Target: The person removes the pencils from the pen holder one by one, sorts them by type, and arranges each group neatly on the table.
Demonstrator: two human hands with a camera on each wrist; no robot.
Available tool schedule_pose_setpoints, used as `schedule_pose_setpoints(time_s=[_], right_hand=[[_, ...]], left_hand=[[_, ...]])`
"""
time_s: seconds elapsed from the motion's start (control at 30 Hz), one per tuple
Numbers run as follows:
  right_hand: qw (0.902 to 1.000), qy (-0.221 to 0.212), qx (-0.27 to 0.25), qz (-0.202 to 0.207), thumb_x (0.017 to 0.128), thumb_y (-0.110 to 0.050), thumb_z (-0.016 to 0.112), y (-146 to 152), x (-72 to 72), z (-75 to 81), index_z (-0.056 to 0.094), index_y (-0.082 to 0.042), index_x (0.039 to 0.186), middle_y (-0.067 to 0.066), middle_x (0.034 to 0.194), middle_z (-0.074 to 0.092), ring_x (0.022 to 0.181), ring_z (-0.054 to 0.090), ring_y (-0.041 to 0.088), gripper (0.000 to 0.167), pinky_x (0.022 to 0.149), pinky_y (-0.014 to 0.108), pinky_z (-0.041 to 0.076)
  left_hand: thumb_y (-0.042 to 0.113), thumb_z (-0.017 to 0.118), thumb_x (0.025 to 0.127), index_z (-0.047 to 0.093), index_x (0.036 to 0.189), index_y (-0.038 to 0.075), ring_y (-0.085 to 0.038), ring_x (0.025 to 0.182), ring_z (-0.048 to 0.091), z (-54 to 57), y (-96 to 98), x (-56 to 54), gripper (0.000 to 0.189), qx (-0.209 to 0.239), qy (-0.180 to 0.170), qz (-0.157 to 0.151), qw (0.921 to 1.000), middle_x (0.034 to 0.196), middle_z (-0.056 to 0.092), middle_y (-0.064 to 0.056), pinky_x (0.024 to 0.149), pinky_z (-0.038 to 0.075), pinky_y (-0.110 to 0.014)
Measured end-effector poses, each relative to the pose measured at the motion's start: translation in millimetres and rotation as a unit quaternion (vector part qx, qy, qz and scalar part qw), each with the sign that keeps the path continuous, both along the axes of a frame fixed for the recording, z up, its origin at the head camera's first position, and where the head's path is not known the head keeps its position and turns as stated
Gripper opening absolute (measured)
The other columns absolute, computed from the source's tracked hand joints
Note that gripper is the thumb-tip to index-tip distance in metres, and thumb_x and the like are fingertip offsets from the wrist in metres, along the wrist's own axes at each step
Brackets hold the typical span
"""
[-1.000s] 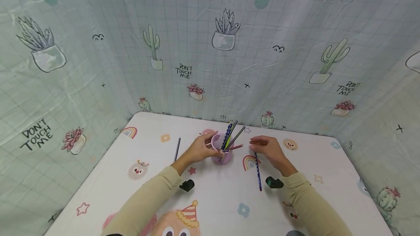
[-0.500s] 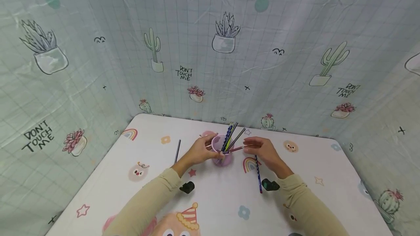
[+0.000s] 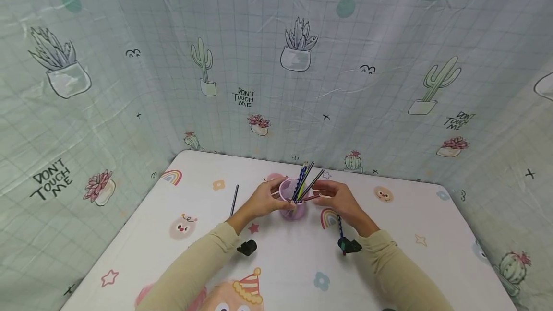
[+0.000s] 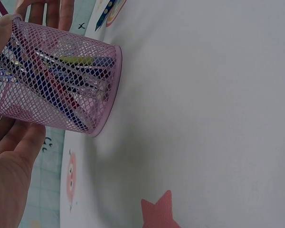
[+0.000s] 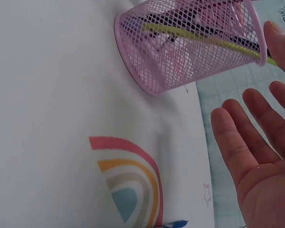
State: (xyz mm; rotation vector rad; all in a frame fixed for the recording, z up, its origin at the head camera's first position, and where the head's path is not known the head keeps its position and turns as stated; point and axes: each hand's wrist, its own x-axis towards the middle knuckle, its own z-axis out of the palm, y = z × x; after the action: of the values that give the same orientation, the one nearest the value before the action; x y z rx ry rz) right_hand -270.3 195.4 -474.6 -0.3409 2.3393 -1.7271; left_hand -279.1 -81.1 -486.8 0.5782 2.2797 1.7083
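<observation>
My left hand (image 3: pixel 263 199) holds a pink mesh pencil cup (image 3: pixel 294 211) near its rim, thumb on the near side and fingers behind. Several pencils (image 3: pixel 307 184) lean out of it, among them dark striped, blue dotted and yellow-green ones. A red pencil (image 3: pixel 312 197) tilts low over the right side of the rim. My right hand (image 3: pixel 343 201) is beside the cup on the right. In the right wrist view its fingers (image 5: pixel 230 130) are spread and hold nothing, with the thumb (image 5: pixel 280 45) close to the rim.
A blue dotted pencil (image 3: pixel 340 227) lies on the table under my right wrist, partly hidden. Another dark pencil (image 3: pixel 234 199) lies left of the cup, partly behind my left forearm. The printed white tablecloth (image 3: pixel 285 258) meets a cactus-patterned curtain (image 3: pixel 233 61) at the back.
My right hand has moved left, from above the dotted pencil to right beside the cup. The left hand and the cup have stayed nearly in place.
</observation>
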Motion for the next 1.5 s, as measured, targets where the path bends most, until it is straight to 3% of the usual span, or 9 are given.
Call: schedule_pose_setpoints(time_s=[0.13,0.33,0.67,0.97,1.5], right_hand=[[0.9999,0.01,0.013,0.003,0.092,-0.01,0.079,-7.5,-0.1,-0.2,0.061,-0.003,0.141,0.021,0.14,0.065,0.129,0.064,0.037,0.053,0.105,0.042,0.06],[0.9998,0.014,0.007,0.01,0.09,-0.008,0.08,-14.8,-2.1,-2.4,0.06,-0.005,0.143,0.019,0.141,0.065,0.123,0.068,0.03,0.057,0.101,0.034,0.061],[0.9998,-0.002,-0.018,0.011,0.089,0.003,0.078,-25.0,-1.4,-1.5,0.055,-0.003,0.148,0.022,0.149,0.059,0.136,0.059,0.039,0.063,0.102,0.033,0.061],[0.9996,0.015,0.011,0.02,0.087,-0.002,0.081,-28.1,-6.5,-8.3,0.048,0.0,0.153,0.025,0.138,0.065,0.108,0.072,0.023,0.074,0.088,0.027,0.064],[0.9995,0.013,0.029,0.009,0.087,-0.003,0.08,-30.1,-4.4,-7.8,0.048,-0.002,0.154,0.022,0.132,0.068,0.106,0.071,0.022,0.073,0.088,0.028,0.062]], left_hand=[[0.018,0.09,0.081,0.041,0.158,0.003,-0.034,0.141,0.057,-0.7,-0.3,0.2,0.092,0.001,-0.001,0.0,1.0,0.152,0.057,-0.016,0.117,0.049,-0.043],[0.02,0.091,0.081,0.04,0.159,0.003,-0.032,0.141,0.057,-1.5,-0.5,-0.9,0.094,-0.002,0.001,0.0,1.0,0.152,0.057,-0.015,0.116,0.05,-0.041],[0.02,0.09,0.083,0.04,0.159,0.003,-0.033,0.141,0.057,0.0,-2.0,0.2,0.092,-0.01,0.002,0.001,0.9999,0.152,0.057,-0.013,0.116,0.05,-0.043],[0.022,0.09,0.082,0.04,0.158,0.001,-0.033,0.141,0.057,-0.3,-1.1,0.8,0.093,-0.016,0.012,0.003,0.9998,0.152,0.057,-0.014,0.116,0.051,-0.041],[0.017,0.09,0.08,0.039,0.158,0.0,-0.035,0.144,0.054,-0.3,-0.3,2.4,0.095,-0.007,0.01,0.007,0.9999,0.156,0.052,-0.017,0.12,0.047,-0.043]])
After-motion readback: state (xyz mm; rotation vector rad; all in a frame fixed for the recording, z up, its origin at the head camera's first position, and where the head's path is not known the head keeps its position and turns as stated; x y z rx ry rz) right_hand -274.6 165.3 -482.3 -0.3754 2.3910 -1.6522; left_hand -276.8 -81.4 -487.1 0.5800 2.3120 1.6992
